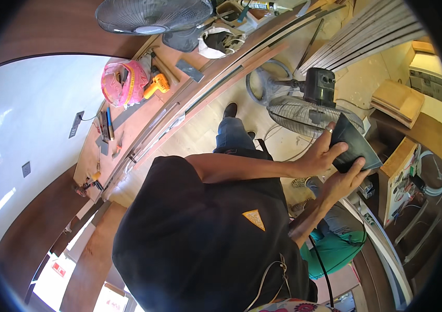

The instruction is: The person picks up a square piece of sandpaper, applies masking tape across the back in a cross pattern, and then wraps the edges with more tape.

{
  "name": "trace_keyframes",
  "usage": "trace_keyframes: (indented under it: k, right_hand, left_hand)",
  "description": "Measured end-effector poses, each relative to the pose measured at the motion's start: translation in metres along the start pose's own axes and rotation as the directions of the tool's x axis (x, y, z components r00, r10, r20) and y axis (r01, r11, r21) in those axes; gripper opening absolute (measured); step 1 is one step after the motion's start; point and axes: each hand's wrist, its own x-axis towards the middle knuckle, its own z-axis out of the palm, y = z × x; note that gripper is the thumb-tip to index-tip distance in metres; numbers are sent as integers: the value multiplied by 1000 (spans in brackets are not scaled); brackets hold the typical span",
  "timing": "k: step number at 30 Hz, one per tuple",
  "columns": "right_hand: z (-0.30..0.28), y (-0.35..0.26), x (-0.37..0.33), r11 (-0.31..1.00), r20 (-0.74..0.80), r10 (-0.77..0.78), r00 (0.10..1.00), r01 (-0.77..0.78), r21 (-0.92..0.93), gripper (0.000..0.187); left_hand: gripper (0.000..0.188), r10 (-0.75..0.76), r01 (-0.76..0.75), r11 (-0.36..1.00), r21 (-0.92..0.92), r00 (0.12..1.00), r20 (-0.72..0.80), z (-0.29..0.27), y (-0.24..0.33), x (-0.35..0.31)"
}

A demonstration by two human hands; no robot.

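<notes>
Both my left hand (315, 159) and right hand (341, 184) clasp a dark flat panel (356, 146), tilted, out to my right near a standing fan (318, 86); even pressure from both sides should keep it from slipping. My left forearm (262, 169) stretches across my body (205, 239); my right hand grips the lower edge.

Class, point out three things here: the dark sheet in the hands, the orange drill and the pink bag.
Dark sheet (355, 142): head view, middle of its flat face.
Orange drill (158, 84): head view, on its body.
Pink bag (129, 89): head view, on its side.
</notes>
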Motion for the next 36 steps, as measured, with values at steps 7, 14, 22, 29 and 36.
trace_keyframes:
  k: [7, 14, 22, 29, 36]
  right_hand:
    - [49, -18, 3, 995, 30, -100, 995, 101, -12, 57]
    - [91, -32, -3, 994, 83, -79, 993, 84, -69, 57]
    - [102, -37, 18, 968, 243, -213, 946, 170, 185, 53]
    - [29, -50, 42, 957, 597, -101, 796, 243, -162, 38]
    - [-23, -47, 23, 910, 691, 84, 718, 228, -347, 31]
  left_hand:
    - [56, 14, -22, 972, -235, 999, -37, -24, 41, 26]
    - [71, 102, -128, 988, -87, 961, -256, -40, 62, 31]
    - [61, 229, -236, 972, -8, 953, -199, -52, 85, 45]
    - [33, -107, 88, 994, 67, 926, 361, -122, 122, 37]
    - [39, -335, -72, 802, 593, 768, 546, -75, 68, 20]
